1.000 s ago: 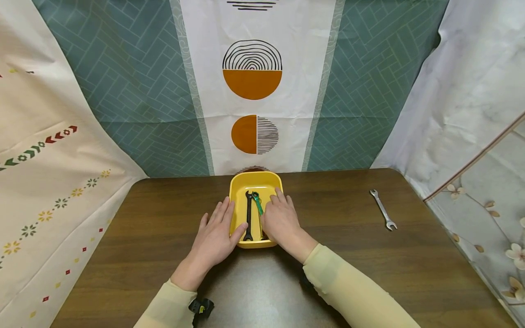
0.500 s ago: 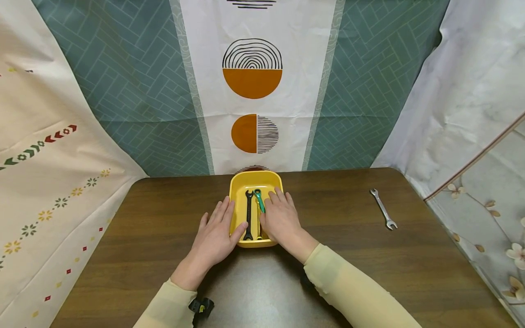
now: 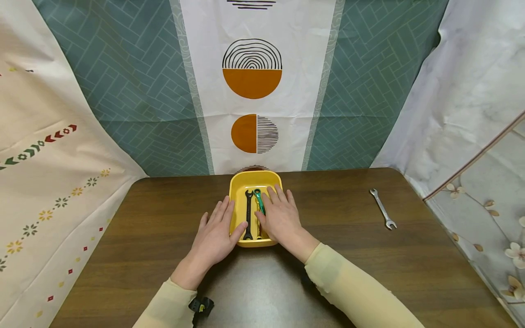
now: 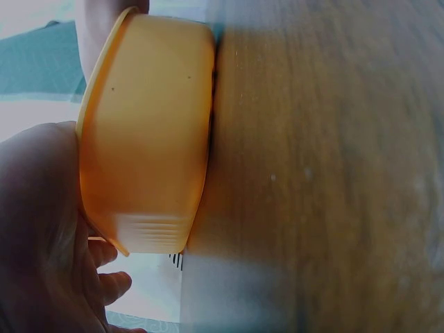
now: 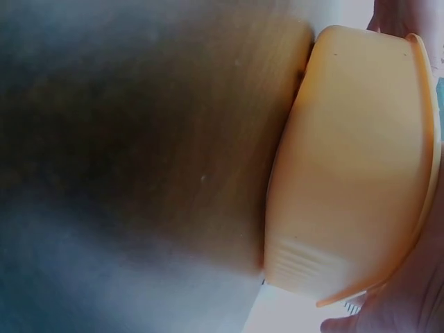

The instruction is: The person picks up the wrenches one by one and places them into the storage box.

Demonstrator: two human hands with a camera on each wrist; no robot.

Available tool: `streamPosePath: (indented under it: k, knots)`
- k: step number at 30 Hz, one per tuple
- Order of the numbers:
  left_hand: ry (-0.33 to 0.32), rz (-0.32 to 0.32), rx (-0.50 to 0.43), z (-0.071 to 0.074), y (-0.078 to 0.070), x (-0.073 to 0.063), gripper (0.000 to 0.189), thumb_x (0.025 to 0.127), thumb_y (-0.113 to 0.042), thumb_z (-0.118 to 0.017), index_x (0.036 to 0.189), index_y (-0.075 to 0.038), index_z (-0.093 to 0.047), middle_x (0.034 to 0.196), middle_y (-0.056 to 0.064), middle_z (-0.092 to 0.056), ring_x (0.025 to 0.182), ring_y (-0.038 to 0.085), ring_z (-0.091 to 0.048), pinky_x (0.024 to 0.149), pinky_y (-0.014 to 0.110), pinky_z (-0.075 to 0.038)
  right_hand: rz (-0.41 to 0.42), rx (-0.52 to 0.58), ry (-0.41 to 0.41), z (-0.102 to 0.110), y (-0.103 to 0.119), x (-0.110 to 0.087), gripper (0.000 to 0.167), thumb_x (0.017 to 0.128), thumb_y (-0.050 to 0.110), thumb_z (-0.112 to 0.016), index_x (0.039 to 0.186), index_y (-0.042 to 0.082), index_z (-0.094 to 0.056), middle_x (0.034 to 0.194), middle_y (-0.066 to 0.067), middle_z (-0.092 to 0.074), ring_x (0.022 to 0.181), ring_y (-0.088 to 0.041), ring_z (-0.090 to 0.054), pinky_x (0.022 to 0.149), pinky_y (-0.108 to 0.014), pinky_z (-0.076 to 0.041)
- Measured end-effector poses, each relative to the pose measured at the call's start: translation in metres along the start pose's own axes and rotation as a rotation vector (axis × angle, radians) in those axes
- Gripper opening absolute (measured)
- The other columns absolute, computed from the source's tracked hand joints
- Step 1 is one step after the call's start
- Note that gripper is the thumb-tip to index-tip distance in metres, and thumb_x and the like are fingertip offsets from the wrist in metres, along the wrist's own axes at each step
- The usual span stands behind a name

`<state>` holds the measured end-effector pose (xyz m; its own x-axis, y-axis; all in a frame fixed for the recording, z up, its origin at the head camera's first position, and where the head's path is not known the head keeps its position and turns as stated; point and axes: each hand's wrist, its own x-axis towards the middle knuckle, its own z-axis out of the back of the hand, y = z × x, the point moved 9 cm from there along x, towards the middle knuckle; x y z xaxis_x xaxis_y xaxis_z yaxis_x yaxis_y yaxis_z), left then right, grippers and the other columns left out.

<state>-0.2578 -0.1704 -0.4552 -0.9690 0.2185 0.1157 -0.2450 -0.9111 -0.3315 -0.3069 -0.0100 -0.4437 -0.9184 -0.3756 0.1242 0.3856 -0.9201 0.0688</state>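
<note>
A yellow plastic tray (image 3: 268,180) stands on the wooden table. Inside it a black wrench (image 3: 248,214) lies lengthwise, and beside that is a green ratchet wrench (image 3: 259,199) partly covered by my right hand. A gold-coloured wrench (image 3: 259,231), also partly hidden, lies close to the green one. My left hand (image 3: 214,236) rests on the tray's left rim with straight fingers, its thumb over the near left corner. On the opposite rim lies my right hand (image 3: 282,218), fingers extended and thumb reaching over the tools. Neither hand visibly grips anything.
A silver open-end wrench (image 3: 383,209) lies apart on the right side of the table (image 3: 164,214). Patterned cloth (image 3: 156,91) hangs behind the table's back edge, and more cloth borders the left and right sides.
My right hand's fingers have straightened and its thumb has come into sight. The green wrench's head shifted slightly right, exposing more of the gold one. My left hand has stayed still.
</note>
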Motion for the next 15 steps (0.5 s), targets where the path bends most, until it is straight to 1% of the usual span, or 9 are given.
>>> streamPosePath:
  k: [8,11,15]
  knots:
    - [0.001,-0.002,0.003,0.001,-0.001,0.001,0.089,0.114,-0.062,-0.049,0.174,-0.001,-0.028,0.182,0.016,-0.020,0.166,0.041,-0.023,0.126,0.075,-0.023,0.016,-0.026,-0.048,0.009,0.000,-0.002,0.074,0.113,0.063,-0.050,0.166,0.013,-0.052,0.174,-0.014,-0.042,0.165,-0.036,-0.029,0.132,-0.062,-0.021]
    - [-0.008,-0.005,0.003,0.002,-0.002,0.001,0.089,0.113,-0.063,-0.049,0.173,0.000,-0.029,0.182,0.017,-0.022,0.166,0.041,-0.025,0.125,0.075,-0.024,0.021,-0.024,-0.074,0.012,0.000,-0.003,0.075,0.112,0.065,-0.050,0.166,0.012,-0.053,0.173,-0.014,-0.044,0.165,-0.036,-0.030,0.131,-0.063,-0.023]
    - [-0.006,0.001,0.002,0.001,0.000,0.000,0.089,0.113,-0.063,-0.048,0.174,-0.001,-0.028,0.182,0.017,-0.022,0.166,0.041,-0.024,0.126,0.075,-0.023,0.024,-0.021,-0.080,0.014,-0.002,-0.004,0.077,0.111,0.066,-0.049,0.167,0.012,-0.051,0.174,-0.014,-0.043,0.165,-0.036,-0.029,0.131,-0.064,-0.021]
